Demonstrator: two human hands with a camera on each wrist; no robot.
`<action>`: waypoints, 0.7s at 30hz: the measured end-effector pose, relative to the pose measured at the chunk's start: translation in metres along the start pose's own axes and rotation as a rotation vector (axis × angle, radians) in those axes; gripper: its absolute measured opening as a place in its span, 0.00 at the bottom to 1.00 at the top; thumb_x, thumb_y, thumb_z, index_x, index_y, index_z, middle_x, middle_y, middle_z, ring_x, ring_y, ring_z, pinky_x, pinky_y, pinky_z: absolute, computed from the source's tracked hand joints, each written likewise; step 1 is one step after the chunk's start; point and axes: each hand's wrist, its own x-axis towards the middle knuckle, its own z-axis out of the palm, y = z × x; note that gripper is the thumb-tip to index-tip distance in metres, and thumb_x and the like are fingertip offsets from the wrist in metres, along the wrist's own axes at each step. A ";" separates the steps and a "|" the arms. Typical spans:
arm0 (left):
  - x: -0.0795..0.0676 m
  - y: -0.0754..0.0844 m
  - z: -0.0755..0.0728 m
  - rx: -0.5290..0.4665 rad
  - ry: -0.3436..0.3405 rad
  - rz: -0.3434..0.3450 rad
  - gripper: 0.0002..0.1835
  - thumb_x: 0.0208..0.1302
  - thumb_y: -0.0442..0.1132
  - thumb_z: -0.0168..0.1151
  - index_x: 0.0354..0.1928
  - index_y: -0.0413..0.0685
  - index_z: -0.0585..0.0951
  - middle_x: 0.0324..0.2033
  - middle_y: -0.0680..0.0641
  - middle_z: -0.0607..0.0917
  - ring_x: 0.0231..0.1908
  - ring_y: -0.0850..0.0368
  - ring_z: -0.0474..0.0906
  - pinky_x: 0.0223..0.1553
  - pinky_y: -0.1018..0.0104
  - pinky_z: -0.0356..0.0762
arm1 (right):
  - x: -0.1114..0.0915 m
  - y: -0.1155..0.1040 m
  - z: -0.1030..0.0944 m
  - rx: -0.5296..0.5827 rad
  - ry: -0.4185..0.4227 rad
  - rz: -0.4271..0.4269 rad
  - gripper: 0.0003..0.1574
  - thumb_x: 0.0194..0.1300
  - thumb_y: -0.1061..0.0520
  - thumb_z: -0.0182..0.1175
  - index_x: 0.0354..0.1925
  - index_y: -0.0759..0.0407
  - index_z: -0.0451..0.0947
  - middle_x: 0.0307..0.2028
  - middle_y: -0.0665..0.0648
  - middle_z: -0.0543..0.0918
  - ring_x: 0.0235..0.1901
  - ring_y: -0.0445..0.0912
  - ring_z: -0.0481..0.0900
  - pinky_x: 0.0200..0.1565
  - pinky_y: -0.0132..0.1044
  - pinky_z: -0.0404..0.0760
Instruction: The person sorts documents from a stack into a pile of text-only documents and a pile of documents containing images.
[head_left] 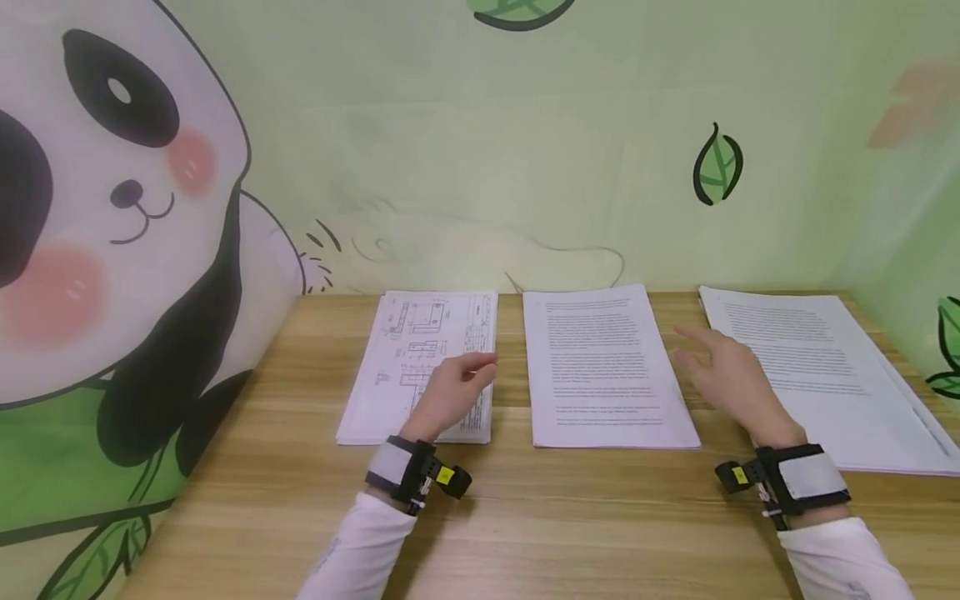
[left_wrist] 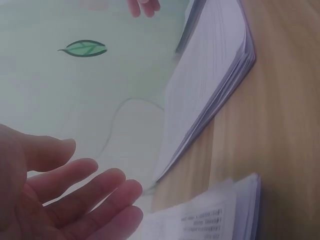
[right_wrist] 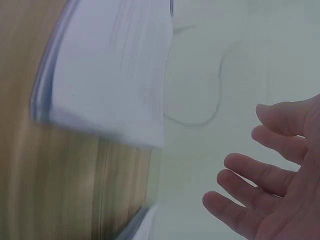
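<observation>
Three stacks of paper lie in a row on the wooden table. My left hand (head_left: 456, 390) is over the left stack (head_left: 378, 400), whose top sheet carries technical drawings; its fingers point right, relaxed, holding nothing. The middle stack (head_left: 600, 367) shows printed text and lies between my hands. Above the gap between it and the right stack (head_left: 862, 425), my right hand (head_left: 731, 379) reaches with loosely spread fingers and no object in them. In the right wrist view, those fingers (right_wrist: 250, 195) appear apart from the paper. The left wrist view shows relaxed left fingers (left_wrist: 90, 195) near the drawings stack.
The wooden table (head_left: 525, 533) runs back to a pale green wall cloth (head_left: 450, 150) with leaf prints. A large printed panda (head_left: 135, 208) covers the cloth on the left side. Dark straps with small cameras (head_left: 795, 479) sit on both wrists.
</observation>
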 end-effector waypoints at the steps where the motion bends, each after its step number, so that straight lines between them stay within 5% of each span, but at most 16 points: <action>1: 0.001 0.001 0.002 -0.003 -0.006 0.006 0.19 0.67 0.49 0.52 0.57 0.54 0.76 0.56 0.47 0.80 0.53 0.51 0.77 0.55 0.52 0.75 | -0.002 0.004 -0.004 0.001 0.023 0.007 0.30 0.69 0.51 0.48 0.63 0.68 0.65 0.54 0.78 0.74 0.47 0.70 0.75 0.44 0.64 0.73; 3: 0.001 0.004 0.007 -0.011 -0.020 0.020 0.20 0.67 0.49 0.51 0.58 0.52 0.76 0.56 0.46 0.80 0.52 0.51 0.78 0.55 0.52 0.75 | -0.005 0.012 -0.011 0.000 0.055 0.015 0.31 0.70 0.51 0.48 0.63 0.70 0.65 0.59 0.80 0.68 0.56 0.73 0.66 0.50 0.69 0.66; 13: 0.015 0.032 0.050 -0.050 -0.065 0.117 0.19 0.68 0.45 0.50 0.57 0.48 0.77 0.51 0.44 0.83 0.45 0.53 0.82 0.44 0.59 0.80 | -0.010 0.053 -0.041 0.020 0.076 0.132 0.35 0.70 0.46 0.44 0.65 0.67 0.61 0.60 0.82 0.64 0.57 0.77 0.59 0.50 0.71 0.62; 21: 0.027 0.050 0.096 -0.183 -0.156 0.066 0.19 0.68 0.41 0.50 0.57 0.42 0.77 0.48 0.42 0.85 0.42 0.54 0.83 0.46 0.59 0.81 | -0.020 0.088 -0.056 0.026 0.069 0.267 0.39 0.70 0.43 0.42 0.68 0.67 0.55 0.63 0.84 0.57 0.58 0.79 0.55 0.48 0.72 0.62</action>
